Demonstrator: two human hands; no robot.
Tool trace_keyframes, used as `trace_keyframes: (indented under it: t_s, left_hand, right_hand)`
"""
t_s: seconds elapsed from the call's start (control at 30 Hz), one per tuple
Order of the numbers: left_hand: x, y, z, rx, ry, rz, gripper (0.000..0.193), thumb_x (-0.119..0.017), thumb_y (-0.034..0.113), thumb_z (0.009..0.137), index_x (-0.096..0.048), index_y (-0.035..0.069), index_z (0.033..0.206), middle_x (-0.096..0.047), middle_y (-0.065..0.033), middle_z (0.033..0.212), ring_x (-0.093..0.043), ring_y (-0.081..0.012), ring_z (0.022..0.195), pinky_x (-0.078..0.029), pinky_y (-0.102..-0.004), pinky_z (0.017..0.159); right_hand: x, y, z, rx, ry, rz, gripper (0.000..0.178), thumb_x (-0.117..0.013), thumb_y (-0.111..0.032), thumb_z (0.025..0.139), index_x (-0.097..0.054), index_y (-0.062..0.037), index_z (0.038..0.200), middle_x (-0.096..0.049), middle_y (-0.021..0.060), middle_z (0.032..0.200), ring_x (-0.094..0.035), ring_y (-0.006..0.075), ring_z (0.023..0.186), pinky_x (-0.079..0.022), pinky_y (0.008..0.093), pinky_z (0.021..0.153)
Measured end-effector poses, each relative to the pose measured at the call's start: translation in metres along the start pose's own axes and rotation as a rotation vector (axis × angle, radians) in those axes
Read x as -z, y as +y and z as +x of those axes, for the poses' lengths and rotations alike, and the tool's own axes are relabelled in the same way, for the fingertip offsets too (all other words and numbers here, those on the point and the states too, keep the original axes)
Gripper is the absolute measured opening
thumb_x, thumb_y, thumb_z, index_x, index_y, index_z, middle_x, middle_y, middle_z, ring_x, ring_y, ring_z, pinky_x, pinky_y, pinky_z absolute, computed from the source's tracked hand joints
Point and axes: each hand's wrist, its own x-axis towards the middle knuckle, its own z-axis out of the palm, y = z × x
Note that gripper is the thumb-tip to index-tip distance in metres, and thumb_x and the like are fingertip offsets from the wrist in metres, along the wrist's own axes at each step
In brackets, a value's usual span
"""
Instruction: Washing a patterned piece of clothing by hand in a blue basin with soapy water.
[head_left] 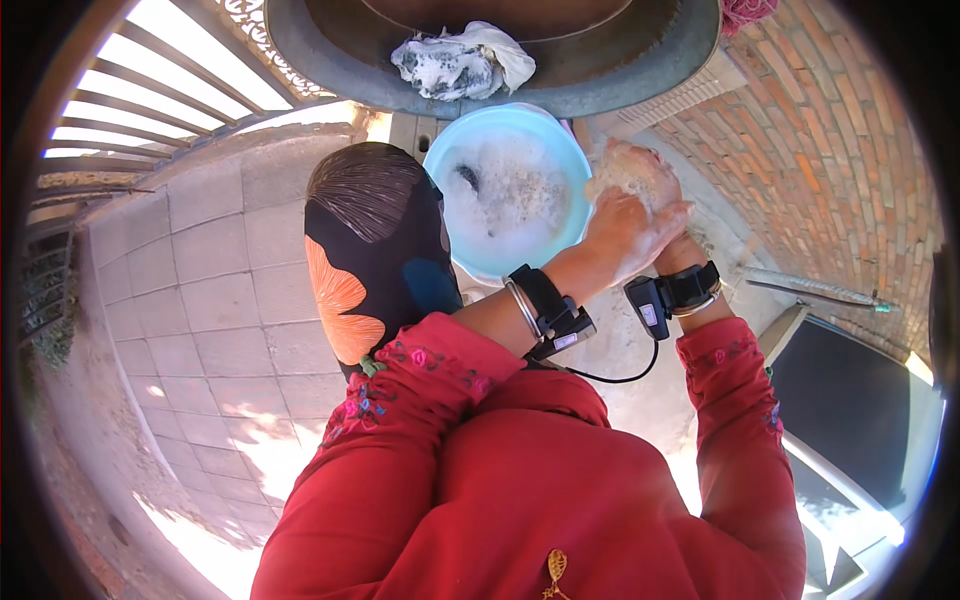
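Curving across the top, a wide grey-rimmed vessel (630,75) is carrying a foam-covered white cloth (490,55) on its near edge. Just below that edge, a light-blue basin (510,262) is holding cloudy suds (520,195). At the basin's right edge, the left hand (632,232) is lying against the right hand (640,172), both wearing lather. Left fingers are partly extending; whether either hand is gripping anything between the palms, the observer cannot tell. In the suds, nearer the basin's left edge, a small dark patch (467,178) is showing. Judged step: rubbing with lather. Doing it well is probably calling for even, moderate pressure, palms over the basin for catching drips, and the black wrist units (648,305) staying clear of the water.
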Motion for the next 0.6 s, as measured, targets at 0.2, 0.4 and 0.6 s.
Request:
trace_keyframes:
  t_s: [0.2, 0.4, 0.6]
  left_hand:
    - [0.004, 0.007, 0.003, 0.008, -0.007, 0.232, 0.062, -0.037, 0.052, 0.092, -0.067, -0.001, 0.079, -0.062, -0.0271, 0.074, -0.06, -0.0428, 0.074, -0.044, -0.0461, 0.078]
    - [-0.002, 0.004, 0.008, 0.107, -0.009, 0.087, 0.057, -0.053, 0.051, 0.087, -0.062, -0.005, 0.099, -0.062, -0.0277, 0.095, -0.057, -0.0413, 0.097, -0.044, -0.0438, 0.084]
    - [-0.006, 0.0, 0.008, 0.051, 0.041, 0.115, 0.052, -0.049, 0.05, 0.088, -0.063, 0.001, 0.101, -0.062, -0.0254, 0.096, -0.057, -0.0403, 0.098, -0.043, -0.0436, 0.086]
  right_hand:
    - [0.004, -0.005, -0.009, -0.046, 0.028, 0.058, 0.027, -0.062, -0.017, 0.079, -0.059, -0.0063, 0.104, -0.064, 0.008, 0.098, -0.06, 0.0221, 0.089, -0.05, 0.0322, 0.078]
    - [0.004, -0.007, -0.012, -0.062, 0.037, 0.096, 0.027, -0.061, -0.018, 0.081, -0.058, -0.0066, 0.106, -0.063, 0.0081, 0.099, -0.06, 0.0223, 0.09, -0.049, 0.0329, 0.079]
    - [0.005, -0.007, -0.012, -0.083, 0.043, 0.14, 0.028, -0.06, -0.02, 0.083, -0.058, -0.0068, 0.107, -0.063, 0.0082, 0.1, -0.059, 0.0224, 0.091, -0.049, 0.0337, 0.08]
